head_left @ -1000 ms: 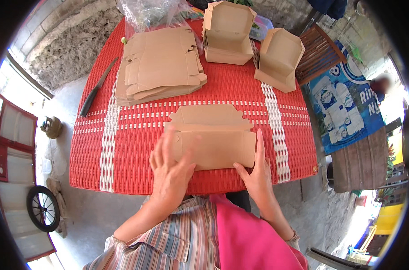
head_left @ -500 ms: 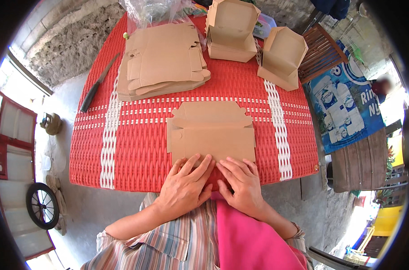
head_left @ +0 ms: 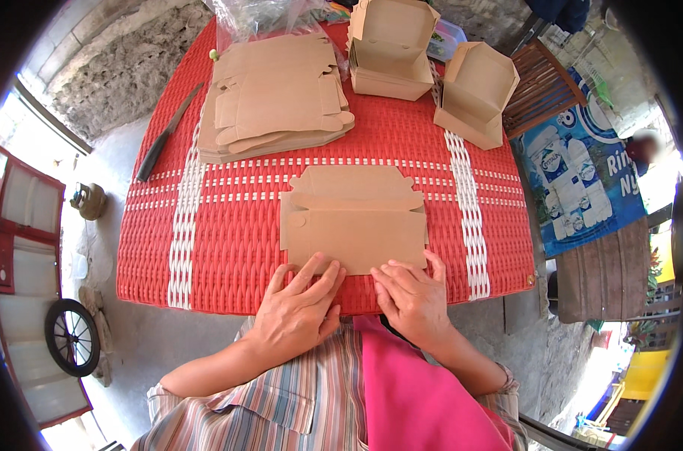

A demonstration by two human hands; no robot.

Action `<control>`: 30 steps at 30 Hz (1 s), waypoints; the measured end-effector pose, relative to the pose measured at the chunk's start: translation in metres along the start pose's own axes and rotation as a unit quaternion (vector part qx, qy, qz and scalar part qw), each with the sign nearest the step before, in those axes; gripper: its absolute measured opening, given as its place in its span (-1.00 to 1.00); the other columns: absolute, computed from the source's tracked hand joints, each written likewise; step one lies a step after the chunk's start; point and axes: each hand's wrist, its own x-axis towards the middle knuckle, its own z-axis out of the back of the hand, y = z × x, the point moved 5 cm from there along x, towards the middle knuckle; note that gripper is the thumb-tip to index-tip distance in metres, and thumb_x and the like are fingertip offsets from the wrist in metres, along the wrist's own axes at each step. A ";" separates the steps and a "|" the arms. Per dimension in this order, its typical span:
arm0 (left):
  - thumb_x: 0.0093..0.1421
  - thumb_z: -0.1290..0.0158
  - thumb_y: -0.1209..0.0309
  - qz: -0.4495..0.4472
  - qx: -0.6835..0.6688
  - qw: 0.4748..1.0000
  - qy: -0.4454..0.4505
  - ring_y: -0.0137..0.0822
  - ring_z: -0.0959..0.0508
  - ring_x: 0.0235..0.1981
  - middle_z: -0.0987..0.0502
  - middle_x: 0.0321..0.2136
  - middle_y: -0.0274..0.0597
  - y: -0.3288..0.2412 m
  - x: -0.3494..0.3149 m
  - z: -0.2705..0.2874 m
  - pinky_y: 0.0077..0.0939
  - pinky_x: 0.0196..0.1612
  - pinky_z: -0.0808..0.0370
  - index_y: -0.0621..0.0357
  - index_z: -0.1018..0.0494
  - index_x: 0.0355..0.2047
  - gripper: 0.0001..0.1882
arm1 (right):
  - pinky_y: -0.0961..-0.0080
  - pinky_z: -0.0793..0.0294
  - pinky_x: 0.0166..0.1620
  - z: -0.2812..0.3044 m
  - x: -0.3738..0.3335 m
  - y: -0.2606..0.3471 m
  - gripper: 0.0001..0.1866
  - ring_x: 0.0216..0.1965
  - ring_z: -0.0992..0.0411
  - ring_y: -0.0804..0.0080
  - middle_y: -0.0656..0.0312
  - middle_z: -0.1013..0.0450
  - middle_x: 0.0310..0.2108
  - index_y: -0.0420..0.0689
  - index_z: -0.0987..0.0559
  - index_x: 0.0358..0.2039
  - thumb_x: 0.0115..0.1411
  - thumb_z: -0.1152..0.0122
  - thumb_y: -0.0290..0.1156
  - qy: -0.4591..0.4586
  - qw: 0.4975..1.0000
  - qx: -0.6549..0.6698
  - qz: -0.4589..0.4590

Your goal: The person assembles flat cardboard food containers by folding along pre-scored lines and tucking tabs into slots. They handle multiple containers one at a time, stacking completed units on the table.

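Observation:
A flat brown cardboard box blank (head_left: pixel 356 233), partly folded with a raised crease across its middle, lies on the red woven tabletop (head_left: pixel 229 263) in front of me. My left hand (head_left: pixel 300 304) is open, its spread fingertips resting on the blank's near edge toward the left. At the near right corner, my right hand (head_left: pixel 415 301) touches the same edge with its fingers bent and a little apart, the thumb below them. Neither hand grips the cardboard. Fingertips cover small parts of the near edge.
Beyond the blank, a stack of flat cardboard blanks (head_left: pixel 278 94) stands at the far left, with a dark-handled knife (head_left: pixel 161 143) beside it. Folded open boxes (head_left: pixel 392 64) are stacked at the back, and another open box (head_left: pixel 473 101) sits to their right. A clear plastic bag (head_left: pixel 262 16) lies behind.
My hands have moved apart along the near edge, the left one leftward and the right one slightly rightward. The blank stays nearly in place.

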 end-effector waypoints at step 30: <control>-0.02 -0.17 0.58 0.171 -0.266 0.916 -0.246 0.07 -0.17 0.37 -0.25 0.27 0.13 0.047 -0.039 0.013 -0.08 0.31 -0.21 0.21 -0.15 0.34 -0.15 | 0.20 -0.14 0.25 0.022 -0.012 -0.039 -0.79 0.07 -0.49 0.25 0.26 -0.57 -0.05 -0.04 -0.56 -0.22 0.11 -0.30 -0.54 -0.018 0.921 0.382 -0.070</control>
